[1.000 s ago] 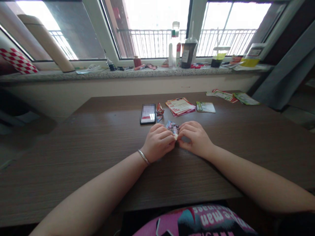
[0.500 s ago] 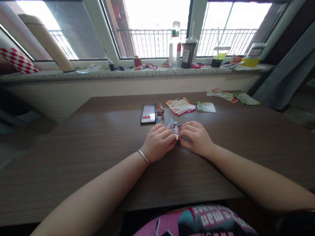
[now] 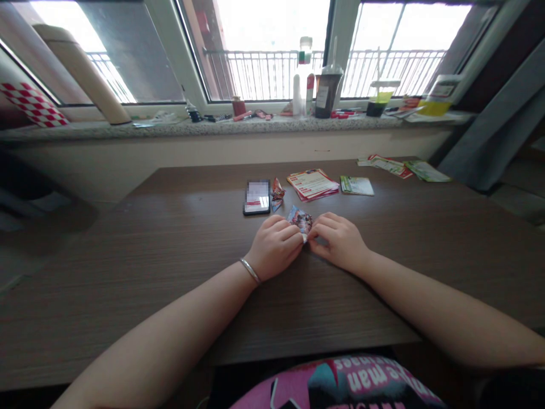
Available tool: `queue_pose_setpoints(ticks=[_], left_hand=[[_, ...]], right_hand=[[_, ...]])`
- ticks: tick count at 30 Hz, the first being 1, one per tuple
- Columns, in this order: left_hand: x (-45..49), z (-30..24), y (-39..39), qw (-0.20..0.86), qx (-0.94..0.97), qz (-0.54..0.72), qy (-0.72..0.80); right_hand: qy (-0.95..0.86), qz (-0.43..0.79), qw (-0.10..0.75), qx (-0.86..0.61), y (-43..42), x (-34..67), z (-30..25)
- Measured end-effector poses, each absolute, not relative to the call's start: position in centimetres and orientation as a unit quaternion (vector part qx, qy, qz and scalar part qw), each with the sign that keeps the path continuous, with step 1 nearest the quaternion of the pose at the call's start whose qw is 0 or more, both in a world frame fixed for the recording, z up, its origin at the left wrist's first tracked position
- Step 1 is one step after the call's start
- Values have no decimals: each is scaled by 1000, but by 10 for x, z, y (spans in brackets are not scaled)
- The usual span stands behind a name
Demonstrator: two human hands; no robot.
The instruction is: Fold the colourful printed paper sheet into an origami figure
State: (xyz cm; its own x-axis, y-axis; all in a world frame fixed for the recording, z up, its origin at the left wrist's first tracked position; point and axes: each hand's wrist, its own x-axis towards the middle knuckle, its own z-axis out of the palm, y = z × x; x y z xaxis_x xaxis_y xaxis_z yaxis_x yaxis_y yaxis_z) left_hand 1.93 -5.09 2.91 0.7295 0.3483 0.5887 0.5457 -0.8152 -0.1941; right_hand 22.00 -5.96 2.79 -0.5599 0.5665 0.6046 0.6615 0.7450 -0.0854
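Observation:
Between my hands is a small folded piece of printed paper (image 3: 300, 218), blue and reddish with a white lower edge. My left hand (image 3: 276, 244), with a silver bangle at the wrist, has its fingers closed on the paper's left and lower side. From the other side, my right hand (image 3: 334, 238) pinches the paper's lower right edge, its fingertips close to the left ones. Just beyond lies an orange and blue folded paper piece (image 3: 277, 194), beside a phone (image 3: 256, 197) with its screen lit. The fingers hide part of the paper.
A stack of red-edged printed sheets (image 3: 313, 184) and a smaller green-and-white stack (image 3: 356, 186) lie farther back on the brown table (image 3: 170, 244). More leaflets (image 3: 389, 165) are at the far right. Bottles and a dark cup (image 3: 326, 94) stand on the windowsill (image 3: 272, 125).
My right hand's fingers have lowered slightly at the paper, and a bit more of its printed face shows. My left hand keeps its hold almost unmoved.

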Motion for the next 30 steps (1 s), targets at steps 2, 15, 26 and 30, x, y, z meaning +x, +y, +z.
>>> queue_pose_setpoints(ticks=[2,15,26,30], left_hand=[[19,29,-51,180,-912,-277,-244],[17,30,-52,177,-907,-296,-243],[15,29,-52,183,-905,-297,-242],[15,30,-51,185,-906,-297,-239]], right_hand=[[-881,-79,310,-347,-57,221,27],[-871,-77,306,-376,-52,225,22],[-881,-48,331,-334,-52,229,25],[-882,-65,323,-336,-55,226,26]])
